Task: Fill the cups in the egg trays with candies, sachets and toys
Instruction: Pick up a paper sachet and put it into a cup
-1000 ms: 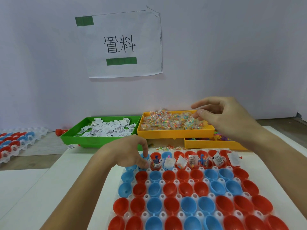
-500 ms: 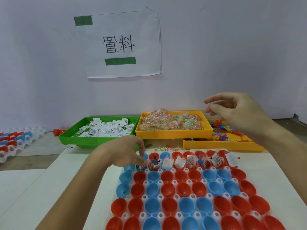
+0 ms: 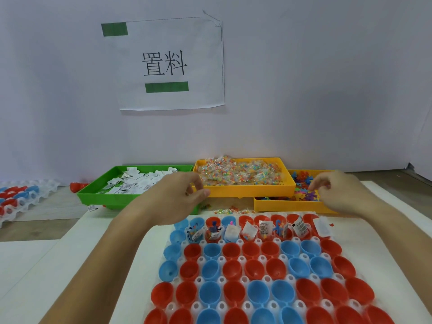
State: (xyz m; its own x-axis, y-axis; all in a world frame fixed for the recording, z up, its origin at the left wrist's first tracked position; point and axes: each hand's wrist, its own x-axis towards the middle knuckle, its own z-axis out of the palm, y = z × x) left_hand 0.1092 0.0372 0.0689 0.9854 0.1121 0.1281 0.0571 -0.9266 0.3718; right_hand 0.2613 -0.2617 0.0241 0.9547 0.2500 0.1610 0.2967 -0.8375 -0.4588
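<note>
While both hands hover past egg tray, left hand sits before green tray of sachets, fingers curled, apparently empty; right hand curls over toys, grasp indeterminable. Three supply trays; middle holds candies. Eight cups in second row filled; rest empty. Second egg tray far left. Paper sign on wall.

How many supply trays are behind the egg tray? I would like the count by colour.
green tray, with sachets: 1
yellow trays: 2, the left yellow tray with candies and the right yellow tray with toys
Total: 3
</note>
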